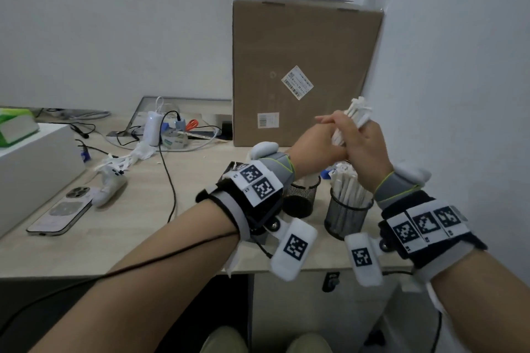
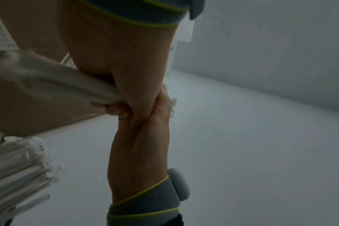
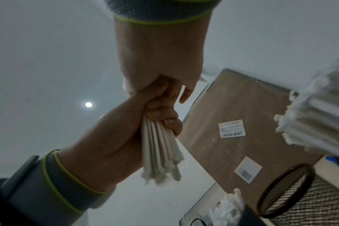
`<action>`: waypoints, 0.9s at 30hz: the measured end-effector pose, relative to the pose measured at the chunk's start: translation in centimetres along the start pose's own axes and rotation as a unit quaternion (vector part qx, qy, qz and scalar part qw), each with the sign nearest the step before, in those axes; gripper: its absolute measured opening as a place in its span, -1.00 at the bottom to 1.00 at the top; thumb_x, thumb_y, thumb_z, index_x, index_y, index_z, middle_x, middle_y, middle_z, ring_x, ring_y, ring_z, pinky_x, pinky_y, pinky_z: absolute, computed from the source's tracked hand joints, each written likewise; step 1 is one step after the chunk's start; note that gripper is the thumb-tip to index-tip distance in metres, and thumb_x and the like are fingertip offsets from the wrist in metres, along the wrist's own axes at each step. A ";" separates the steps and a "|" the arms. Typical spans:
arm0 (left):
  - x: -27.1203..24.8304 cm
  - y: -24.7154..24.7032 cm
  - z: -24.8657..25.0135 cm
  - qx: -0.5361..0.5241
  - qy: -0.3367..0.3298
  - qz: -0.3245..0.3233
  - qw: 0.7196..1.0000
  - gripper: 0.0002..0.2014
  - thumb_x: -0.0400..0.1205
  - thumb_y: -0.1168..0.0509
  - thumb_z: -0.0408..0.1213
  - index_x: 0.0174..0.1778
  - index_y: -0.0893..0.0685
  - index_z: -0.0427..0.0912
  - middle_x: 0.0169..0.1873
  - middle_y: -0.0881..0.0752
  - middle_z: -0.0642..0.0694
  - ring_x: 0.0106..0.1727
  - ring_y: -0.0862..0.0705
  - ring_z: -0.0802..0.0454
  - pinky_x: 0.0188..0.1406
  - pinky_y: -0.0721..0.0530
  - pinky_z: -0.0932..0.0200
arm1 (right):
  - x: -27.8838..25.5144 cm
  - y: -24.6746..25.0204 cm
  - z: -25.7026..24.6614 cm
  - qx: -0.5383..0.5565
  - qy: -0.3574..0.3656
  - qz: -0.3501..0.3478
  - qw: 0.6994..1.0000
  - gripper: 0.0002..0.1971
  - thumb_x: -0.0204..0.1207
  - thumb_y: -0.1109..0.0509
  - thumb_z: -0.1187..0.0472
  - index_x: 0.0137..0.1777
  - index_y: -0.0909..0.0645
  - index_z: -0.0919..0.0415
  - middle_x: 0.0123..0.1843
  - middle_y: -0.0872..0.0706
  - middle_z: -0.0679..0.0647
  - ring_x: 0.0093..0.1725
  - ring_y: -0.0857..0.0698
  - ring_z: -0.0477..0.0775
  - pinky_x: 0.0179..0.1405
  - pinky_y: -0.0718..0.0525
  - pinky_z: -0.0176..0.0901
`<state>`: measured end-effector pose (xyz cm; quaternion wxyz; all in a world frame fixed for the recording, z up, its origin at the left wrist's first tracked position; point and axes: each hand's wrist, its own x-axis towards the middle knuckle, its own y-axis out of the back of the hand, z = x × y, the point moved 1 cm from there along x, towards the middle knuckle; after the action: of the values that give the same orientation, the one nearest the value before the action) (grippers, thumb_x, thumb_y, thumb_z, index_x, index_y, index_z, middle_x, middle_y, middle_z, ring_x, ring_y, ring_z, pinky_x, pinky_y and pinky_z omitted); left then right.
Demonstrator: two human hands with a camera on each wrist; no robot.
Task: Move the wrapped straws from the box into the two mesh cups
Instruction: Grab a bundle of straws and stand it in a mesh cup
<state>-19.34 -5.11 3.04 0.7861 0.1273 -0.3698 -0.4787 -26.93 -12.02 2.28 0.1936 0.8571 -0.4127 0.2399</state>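
Both hands are raised over the cups, gripping one bundle of white wrapped straws (image 1: 357, 112) between them. My left hand (image 1: 318, 146) wraps its lower part and my right hand (image 1: 364, 146) closes round it from the right. From the right wrist, curled fingers hold the bundle (image 3: 161, 152); in the left wrist view the bundle (image 2: 48, 79) is blurred. The right mesh cup (image 1: 344, 218) is packed with upright straws (image 1: 347, 189). The left mesh cup (image 1: 304, 195) is half hidden behind my left wrist and looks dark inside. Straw ends (image 3: 230, 201) stick out of a dark box at the bottom.
A tall cardboard box (image 1: 301, 71) stands just behind the hands, against a white wall (image 1: 459, 94) on the right. On the table's left lie a phone (image 1: 61, 209), a white controller (image 1: 110, 183), cables and a charger (image 1: 152, 127). The table's front edge (image 1: 172, 269) runs below my wrists.
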 end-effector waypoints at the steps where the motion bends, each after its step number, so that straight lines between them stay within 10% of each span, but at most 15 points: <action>1: -0.1 -0.7 -0.1 -0.014 0.007 -0.020 1.000 -0.90 0.55 -0.30 -0.43 -0.23 -0.55 -0.16 -0.45 -0.56 0.03 -0.46 -0.52 0.18 -0.48 -0.50 0.37 | -0.1 0.5 0.2 0.017 -0.022 0.017 0.999 -0.66 0.67 -0.19 0.16 -0.22 -0.68 0.29 -0.01 -0.83 0.17 -0.04 -0.80 0.07 -0.03 -0.76 -0.08; 7: 0.3 -3.2 -0.4 -0.104 0.040 -0.054 0.992 -0.90 0.55 -0.27 -0.48 -0.04 -0.59 -0.33 -0.40 -0.59 -0.04 -0.52 -0.59 0.27 -0.47 -0.61 0.34 | -0.7 2.2 1.4 -0.021 -0.068 0.005 0.997 -0.49 0.71 -0.08 0.05 -0.37 -0.75 0.08 -0.13 -0.85 0.12 -0.24 -0.79 0.09 -0.41 -0.67 -0.21; 11: 0.7 -4.2 -1.5 -0.068 0.077 -0.084 0.991 -0.65 0.55 -0.39 -0.21 0.20 -0.58 -0.28 -0.02 -0.73 -0.12 -0.05 -0.73 0.03 -0.03 -0.71 0.16 | -0.1 4.2 1.6 -0.025 -0.074 0.044 0.996 -0.49 0.72 -0.05 0.09 -0.20 -0.74 0.39 -0.19 -0.85 0.06 -0.34 -0.77 -0.13 -0.35 -0.66 -0.41; 18: 0.1 -3.9 -4.9 -0.071 0.185 -0.017 0.980 -0.65 0.66 -0.24 -0.25 0.36 -0.48 -0.26 0.06 -0.59 -0.09 -0.03 -0.56 0.04 -0.26 -0.50 0.32 | 0.6 7.5 4.6 -0.118 -0.082 0.086 0.986 -0.38 0.70 -0.05 0.03 -0.60 -0.66 -0.21 -0.01 -0.64 0.71 -0.41 -0.32 0.12 -0.32 -0.42 -0.26; 22: 0.0 -4.9 -6.2 -0.022 0.229 -0.073 0.970 -0.71 0.66 -0.20 -0.31 0.31 -0.49 -0.22 0.03 -0.58 -0.13 -0.02 -0.52 -0.03 -0.15 -0.49 0.19 | 0.5 7.4 6.7 -0.149 -0.100 0.084 0.980 -0.52 0.73 -0.06 0.04 -0.11 -0.83 0.13 -0.52 -0.39 0.18 -0.60 -0.32 -0.13 -0.51 -0.33 -0.38; 25: -0.2 -5.7 -6.5 0.028 0.243 -0.118 0.962 -0.94 0.64 -0.23 -0.30 0.00 -0.52 -0.12 -0.06 -0.55 -0.13 -0.01 -0.49 -0.05 -0.04 -0.44 0.10 | 0.6 6.8 8.0 -0.153 -0.109 0.073 0.979 -0.56 0.73 -0.06 0.07 -0.02 -0.79 0.16 -0.22 -0.77 0.19 -0.24 -0.68 -0.22 -0.16 -0.47 -0.35; 27: -0.4 -6.0 -6.5 0.057 0.244 -0.132 0.959 -0.69 0.63 -0.26 -0.27 0.26 -0.51 -0.27 0.08 -0.60 -0.20 0.05 -0.54 -0.09 0.04 -0.51 0.05 | 0.5 6.5 8.7 -0.150 -0.121 0.068 0.979 -0.56 0.73 -0.07 0.06 0.04 -0.78 0.24 0.07 -0.79 0.22 0.04 -0.72 0.02 0.03 -0.47 -0.32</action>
<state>-18.83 -8.84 -4.97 0.7736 0.3325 -0.1734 -0.5107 -29.67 -20.71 -3.63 0.2519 0.8109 -0.5217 0.0824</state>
